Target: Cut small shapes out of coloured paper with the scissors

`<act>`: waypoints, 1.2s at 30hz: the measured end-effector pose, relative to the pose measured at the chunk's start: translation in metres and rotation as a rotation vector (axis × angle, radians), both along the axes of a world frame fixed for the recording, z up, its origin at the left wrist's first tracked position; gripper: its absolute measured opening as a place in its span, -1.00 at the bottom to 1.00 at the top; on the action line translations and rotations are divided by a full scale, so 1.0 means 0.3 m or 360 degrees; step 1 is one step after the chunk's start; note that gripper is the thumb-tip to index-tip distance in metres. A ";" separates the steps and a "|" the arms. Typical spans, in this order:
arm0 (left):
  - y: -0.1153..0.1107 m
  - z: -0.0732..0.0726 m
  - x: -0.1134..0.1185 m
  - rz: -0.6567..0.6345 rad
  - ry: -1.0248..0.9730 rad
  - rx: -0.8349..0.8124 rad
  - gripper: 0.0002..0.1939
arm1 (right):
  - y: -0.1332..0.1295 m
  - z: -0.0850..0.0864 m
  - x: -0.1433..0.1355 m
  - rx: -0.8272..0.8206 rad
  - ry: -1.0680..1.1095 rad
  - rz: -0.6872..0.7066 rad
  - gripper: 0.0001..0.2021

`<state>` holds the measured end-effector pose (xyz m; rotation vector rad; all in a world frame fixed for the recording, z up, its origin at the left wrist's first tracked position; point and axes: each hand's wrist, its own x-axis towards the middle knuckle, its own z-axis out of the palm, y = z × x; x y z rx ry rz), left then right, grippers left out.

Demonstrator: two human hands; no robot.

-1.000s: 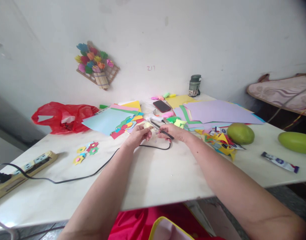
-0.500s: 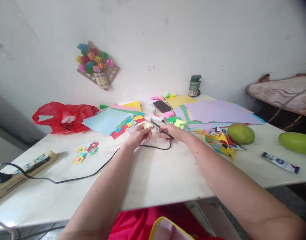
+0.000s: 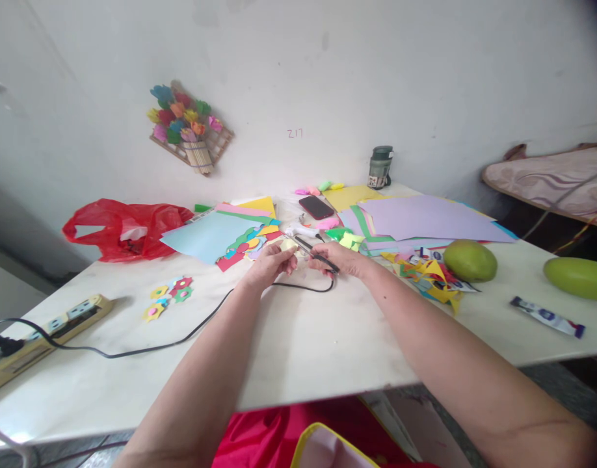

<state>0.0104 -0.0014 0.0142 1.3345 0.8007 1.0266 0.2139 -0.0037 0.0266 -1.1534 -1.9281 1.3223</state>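
Near the middle of the table, my left hand (image 3: 275, 261) pinches a small pale yellow piece (image 3: 289, 245), probably paper, between thumb and fingers. My right hand (image 3: 341, 259) is closed round a slim dark tool (image 3: 303, 244) with two long arms; its exact kind is too small to make out. The tool's tip points up and left, close to the pale piece; I cannot tell whether they touch. Just beyond both hands lies a white glue gun (image 3: 302, 231). Paper flowers (image 3: 168, 298) with coloured centres lie to the left.
A black cord (image 3: 181, 340) runs from a power strip (image 3: 52, 335) across the table. Coloured sheets (image 3: 415, 218), a phone (image 3: 316, 207), a red bag (image 3: 118, 227) and a bottle (image 3: 380, 168) are behind. Paper scraps (image 3: 437, 279), green mangoes (image 3: 470, 260) and a tube (image 3: 547, 317) lie right.
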 end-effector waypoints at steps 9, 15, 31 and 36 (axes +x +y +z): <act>-0.008 0.009 0.002 -0.0021 0.0010 0.0013 -0.63 | 0.008 -0.014 0.003 0.0026 -0.0005 0.0006 -0.72; -0.002 0.005 0.000 -0.0022 0.0026 0.0013 -0.63 | 0.009 -0.016 0.008 0.0064 -0.0023 0.0009 -0.70; -0.014 0.009 -0.001 0.0014 0.0025 -0.0047 -0.61 | -0.005 0.002 0.005 0.0023 -0.0040 -0.0013 -0.68; -0.004 0.002 -0.005 -0.0049 0.0040 -0.0084 -0.53 | -0.007 0.005 0.002 0.0015 0.0005 -0.0005 -0.68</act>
